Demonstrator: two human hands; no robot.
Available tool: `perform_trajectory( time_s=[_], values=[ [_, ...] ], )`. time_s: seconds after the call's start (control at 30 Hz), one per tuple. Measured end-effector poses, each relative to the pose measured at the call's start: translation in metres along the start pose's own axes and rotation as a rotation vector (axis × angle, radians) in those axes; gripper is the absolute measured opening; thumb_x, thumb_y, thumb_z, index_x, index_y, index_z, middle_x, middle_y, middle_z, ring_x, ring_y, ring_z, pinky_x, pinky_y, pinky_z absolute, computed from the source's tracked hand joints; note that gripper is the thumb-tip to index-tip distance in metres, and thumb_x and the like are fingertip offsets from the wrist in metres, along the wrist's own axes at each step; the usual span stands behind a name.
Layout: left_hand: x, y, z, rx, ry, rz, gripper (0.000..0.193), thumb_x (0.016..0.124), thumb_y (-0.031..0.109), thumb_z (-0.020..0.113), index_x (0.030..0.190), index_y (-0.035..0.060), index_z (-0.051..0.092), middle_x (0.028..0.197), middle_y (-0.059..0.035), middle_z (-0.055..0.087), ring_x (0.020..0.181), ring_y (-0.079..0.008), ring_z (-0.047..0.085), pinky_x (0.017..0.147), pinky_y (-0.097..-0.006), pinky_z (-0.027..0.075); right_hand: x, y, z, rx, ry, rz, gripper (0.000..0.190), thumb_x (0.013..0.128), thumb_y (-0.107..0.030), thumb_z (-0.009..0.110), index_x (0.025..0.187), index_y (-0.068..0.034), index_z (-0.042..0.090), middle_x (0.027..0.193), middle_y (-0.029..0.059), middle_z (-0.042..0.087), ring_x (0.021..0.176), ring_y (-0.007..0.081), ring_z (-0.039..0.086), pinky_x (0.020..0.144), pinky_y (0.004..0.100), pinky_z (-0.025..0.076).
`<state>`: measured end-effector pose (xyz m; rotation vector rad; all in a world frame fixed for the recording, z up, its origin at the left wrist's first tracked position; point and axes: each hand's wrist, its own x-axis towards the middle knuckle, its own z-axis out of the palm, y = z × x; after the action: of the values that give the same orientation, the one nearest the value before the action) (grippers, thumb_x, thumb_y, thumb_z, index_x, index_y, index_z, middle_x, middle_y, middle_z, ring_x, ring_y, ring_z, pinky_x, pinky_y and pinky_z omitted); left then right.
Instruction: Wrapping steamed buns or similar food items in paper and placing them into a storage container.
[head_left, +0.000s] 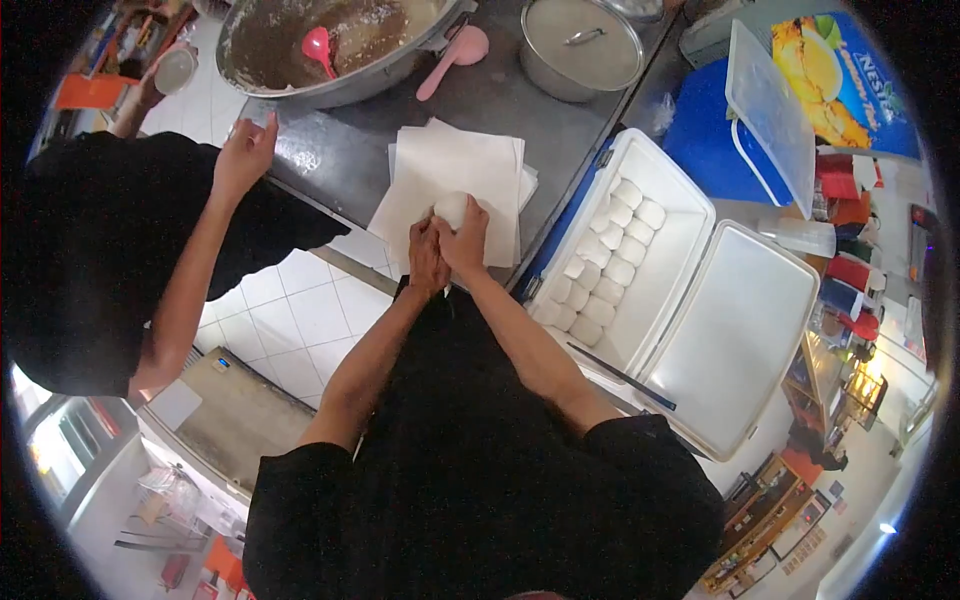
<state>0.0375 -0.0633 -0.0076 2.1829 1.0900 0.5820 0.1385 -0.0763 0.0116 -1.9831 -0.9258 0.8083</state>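
A smooth, round ball of white dough (452, 205) is gripped between my two hands above a stack of pale paper sheets (459, 157). My left hand (427, 257) presses its near left side, while my right hand (467, 240) curls around the right with the thumb across the front. The hands touch each other at the thumbs and hide the lower part of the ball. To the right, a white cooler box (679, 176) lies open, holding rows of similar white dough balls (604, 247) along its left part.
A large metal basin (360, 86) containing a pink spoon (318, 46) stands at the back. Near it are a pink scoop (457, 56) and a lidded pot (581, 52). A co-worker's hand (244, 154) reaches towards the counter's left edge. The cooler's lid (731, 337) extends rightward.
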Motion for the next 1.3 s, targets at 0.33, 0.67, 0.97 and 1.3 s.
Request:
perform_trajectory(
  time_s=[0.33, 0.67, 0.97, 1.3],
  values=[
    [0.038, 0.128, -0.018, -1.467, -0.053, -0.620, 0.057, 0.102, 0.036, 0.039, 0.145, -0.0005, 0.029, 0.118, -0.0088, 0.053, 0.107, -0.0146, 0.050, 0.094, -0.0314, 0.041, -0.046, -0.043, -0.133, 0.006, 0.147, -0.273, 0.059, 0.082, -0.004, 0.065, 0.135, 0.001, 0.039, 0.120, 0.0241, 0.056, 0.108, 0.0385, 0.058, 0.092, 0.0419, 0.046],
    [0.051, 0.242, 0.046, -0.923, -0.370, -0.544, 0.028, 0.094, 0.025, 0.055, 0.109, 0.0017, 0.050, 0.093, -0.0071, 0.056, 0.083, -0.0126, 0.053, 0.071, -0.0280, 0.046, -0.095, 0.005, -0.270, -0.215, 0.010, -0.142, 0.061, 0.093, -0.014, 0.053, 0.142, 0.006, 0.024, 0.132, 0.0315, 0.037, 0.128, 0.0468, 0.033, 0.106, 0.0506, 0.032],
    [0.070, 0.207, 0.204, -1.190, -0.095, -0.635, 0.039, 0.091, 0.022, 0.056, 0.120, -0.0026, 0.045, 0.119, -0.0165, 0.045, 0.109, -0.0254, 0.045, 0.093, -0.0428, 0.039, 0.029, 0.094, -0.359, 0.023, -0.200, -0.088, 0.052, 0.090, -0.010, 0.061, 0.137, -0.004, 0.039, 0.125, 0.0190, 0.056, 0.111, 0.0320, 0.056, 0.092, 0.0380, 0.046],
    [0.065, 0.206, 0.204, 0.250, -0.370, 0.168, 0.077, 0.087, 0.019, 0.053, 0.145, -0.0119, 0.014, 0.154, -0.0271, 0.011, 0.144, -0.0396, 0.012, 0.116, -0.0486, 0.017, 0.200, 0.158, -0.319, -0.245, -0.835, -0.013, 0.059, 0.090, -0.028, 0.063, 0.138, -0.003, 0.040, 0.132, 0.0270, 0.051, 0.118, 0.0359, 0.054, 0.096, 0.0406, 0.046]
  ],
)
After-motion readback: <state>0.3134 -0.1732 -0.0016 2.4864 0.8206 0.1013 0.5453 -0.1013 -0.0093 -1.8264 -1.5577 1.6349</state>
